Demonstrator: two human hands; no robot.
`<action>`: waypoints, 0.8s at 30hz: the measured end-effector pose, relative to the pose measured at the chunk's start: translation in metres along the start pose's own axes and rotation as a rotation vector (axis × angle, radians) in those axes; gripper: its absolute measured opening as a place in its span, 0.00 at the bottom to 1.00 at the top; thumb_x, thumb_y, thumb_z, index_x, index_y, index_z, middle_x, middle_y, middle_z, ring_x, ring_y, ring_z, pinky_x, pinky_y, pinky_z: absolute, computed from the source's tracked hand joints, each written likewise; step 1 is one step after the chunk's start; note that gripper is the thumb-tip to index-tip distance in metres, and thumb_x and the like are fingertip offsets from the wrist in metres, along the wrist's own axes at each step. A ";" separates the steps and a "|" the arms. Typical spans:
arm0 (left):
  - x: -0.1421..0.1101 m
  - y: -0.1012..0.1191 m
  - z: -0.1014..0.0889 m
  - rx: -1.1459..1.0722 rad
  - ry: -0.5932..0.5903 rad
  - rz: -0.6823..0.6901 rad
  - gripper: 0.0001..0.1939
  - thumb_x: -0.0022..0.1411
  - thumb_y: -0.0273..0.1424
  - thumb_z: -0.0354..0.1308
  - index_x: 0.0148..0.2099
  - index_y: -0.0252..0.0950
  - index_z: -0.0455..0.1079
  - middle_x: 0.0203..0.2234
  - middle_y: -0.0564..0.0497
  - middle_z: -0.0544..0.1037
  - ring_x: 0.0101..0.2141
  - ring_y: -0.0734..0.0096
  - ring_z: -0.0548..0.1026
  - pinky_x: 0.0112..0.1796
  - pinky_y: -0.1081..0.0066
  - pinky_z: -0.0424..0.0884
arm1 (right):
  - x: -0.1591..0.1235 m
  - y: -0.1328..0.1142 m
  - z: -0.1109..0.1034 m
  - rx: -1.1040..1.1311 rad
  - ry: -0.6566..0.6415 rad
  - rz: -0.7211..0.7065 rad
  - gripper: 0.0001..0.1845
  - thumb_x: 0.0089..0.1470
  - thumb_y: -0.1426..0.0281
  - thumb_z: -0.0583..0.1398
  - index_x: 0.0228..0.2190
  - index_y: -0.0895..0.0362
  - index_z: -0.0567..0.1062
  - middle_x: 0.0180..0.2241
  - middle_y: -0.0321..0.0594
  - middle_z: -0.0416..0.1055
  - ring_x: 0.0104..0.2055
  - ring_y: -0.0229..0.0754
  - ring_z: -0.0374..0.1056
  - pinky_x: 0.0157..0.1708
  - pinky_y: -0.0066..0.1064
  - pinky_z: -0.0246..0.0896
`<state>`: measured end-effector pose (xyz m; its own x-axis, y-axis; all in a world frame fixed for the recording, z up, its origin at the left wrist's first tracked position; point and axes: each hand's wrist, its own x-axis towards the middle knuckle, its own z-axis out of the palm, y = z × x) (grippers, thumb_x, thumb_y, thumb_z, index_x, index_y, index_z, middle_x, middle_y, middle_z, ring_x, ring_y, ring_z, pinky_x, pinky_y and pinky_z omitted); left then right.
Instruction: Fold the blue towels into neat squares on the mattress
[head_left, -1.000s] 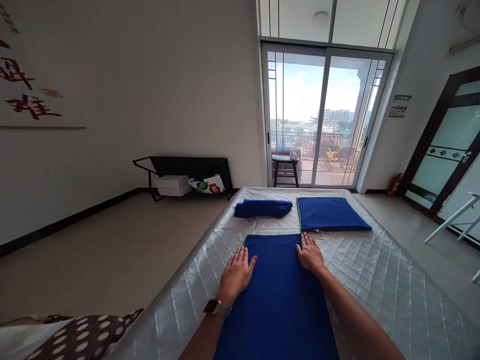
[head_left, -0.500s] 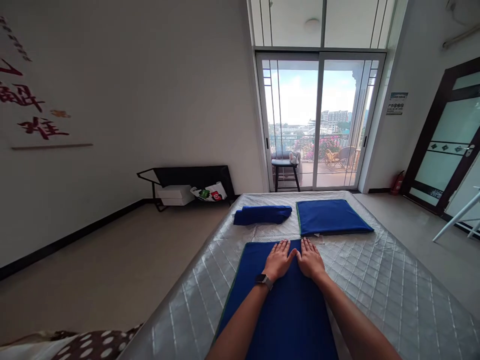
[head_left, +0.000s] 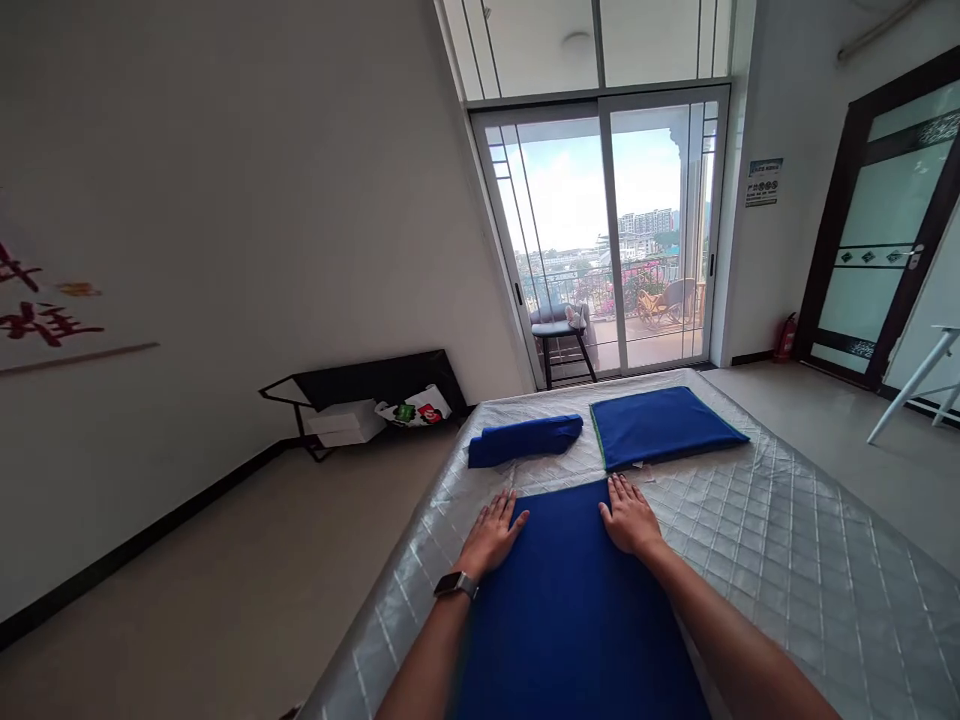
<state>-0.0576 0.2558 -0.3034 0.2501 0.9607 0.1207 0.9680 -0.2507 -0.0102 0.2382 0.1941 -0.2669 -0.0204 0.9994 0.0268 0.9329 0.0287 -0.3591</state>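
Observation:
A long blue cloth [head_left: 566, 600] with a green edge lies flat on the silver quilted mattress [head_left: 757, 560], running toward me. My left hand [head_left: 491, 532] rests flat on its far left corner, fingers extended; a watch [head_left: 456, 584] is on that wrist. At the far right corner my right hand [head_left: 630, 515] lies flat too, its fingers stretched forward and thumb apart. Neither hand grips anything. Beyond them are a rolled or folded blue cloth [head_left: 526, 440] on the left and a flat folded blue cloth [head_left: 667, 427] on the right.
A black folding frame [head_left: 367, 380] with white boxes [head_left: 345, 424] and a printed bag [head_left: 416, 408] stands by the left wall. Behind the mattress are sliding glass doors [head_left: 613, 250] and a dark stool [head_left: 561, 335]. A fire extinguisher [head_left: 786, 338] is near the dark-framed door [head_left: 832, 290].
My left hand has slid left across the cloth, from beside my right hand to the left edge. My right hand stays near the right corner. The view has tilted and turned slightly right.

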 end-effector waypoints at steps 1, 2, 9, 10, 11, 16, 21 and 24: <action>0.001 0.001 0.000 0.007 0.038 -0.002 0.38 0.73 0.48 0.26 0.71 0.29 0.51 0.69 0.39 0.56 0.68 0.56 0.55 0.65 0.54 0.52 | 0.000 0.000 0.000 0.001 0.002 0.001 0.36 0.66 0.59 0.43 0.68 0.67 0.50 0.71 0.46 0.42 0.73 0.43 0.37 0.69 0.36 0.30; 0.002 0.004 -0.001 0.010 0.073 -0.002 0.37 0.73 0.48 0.26 0.71 0.30 0.51 0.68 0.39 0.58 0.68 0.56 0.55 0.65 0.53 0.52 | 0.001 -0.001 0.000 0.000 0.003 0.003 0.36 0.66 0.60 0.43 0.68 0.67 0.50 0.71 0.46 0.42 0.73 0.43 0.38 0.69 0.35 0.30; 0.016 0.115 -0.009 -0.055 0.145 0.248 0.32 0.74 0.44 0.29 0.69 0.35 0.58 0.67 0.43 0.63 0.68 0.60 0.56 0.65 0.55 0.53 | 0.009 0.004 0.008 -0.015 0.000 0.002 0.36 0.65 0.63 0.44 0.68 0.68 0.50 0.71 0.47 0.42 0.73 0.44 0.38 0.69 0.37 0.32; 0.016 0.139 -0.008 -0.084 0.142 0.312 0.32 0.74 0.43 0.29 0.69 0.35 0.58 0.66 0.43 0.64 0.67 0.61 0.57 0.65 0.56 0.55 | 0.009 0.006 0.010 -0.021 -0.006 -0.012 0.35 0.65 0.65 0.44 0.68 0.67 0.50 0.71 0.47 0.42 0.73 0.44 0.38 0.69 0.37 0.33; 0.015 0.160 -0.006 -0.113 0.131 0.337 0.32 0.75 0.42 0.28 0.69 0.34 0.59 0.66 0.42 0.64 0.66 0.61 0.59 0.64 0.56 0.57 | 0.009 0.007 0.011 -0.027 -0.013 -0.029 0.35 0.64 0.66 0.45 0.68 0.67 0.50 0.71 0.46 0.42 0.73 0.44 0.38 0.69 0.37 0.33; 0.004 0.181 -0.001 -0.159 0.075 0.245 0.34 0.74 0.45 0.28 0.70 0.33 0.56 0.67 0.42 0.62 0.67 0.61 0.58 0.64 0.55 0.57 | 0.008 0.010 0.011 -0.017 -0.011 -0.052 0.35 0.64 0.67 0.45 0.69 0.67 0.50 0.71 0.48 0.42 0.73 0.44 0.38 0.69 0.37 0.34; -0.003 0.101 -0.010 -0.048 0.068 0.073 0.25 0.73 0.45 0.43 0.66 0.41 0.63 0.65 0.42 0.64 0.63 0.57 0.63 0.61 0.52 0.61 | 0.006 0.002 0.005 -0.007 0.002 -0.007 0.36 0.66 0.60 0.42 0.68 0.68 0.50 0.71 0.47 0.42 0.73 0.44 0.37 0.69 0.37 0.31; -0.005 0.062 -0.016 -0.027 0.065 0.030 0.21 0.68 0.41 0.57 0.60 0.40 0.67 0.59 0.43 0.70 0.55 0.56 0.72 0.54 0.50 0.70 | 0.004 0.000 0.003 -0.012 -0.002 -0.004 0.36 0.66 0.60 0.42 0.68 0.67 0.50 0.71 0.45 0.42 0.73 0.43 0.37 0.69 0.36 0.30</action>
<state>0.0008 0.2340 -0.2885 0.2760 0.9432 0.1847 0.9591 -0.2829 0.0117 0.2371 0.1985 -0.2701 -0.0246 0.9994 0.0259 0.9371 0.0321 -0.3475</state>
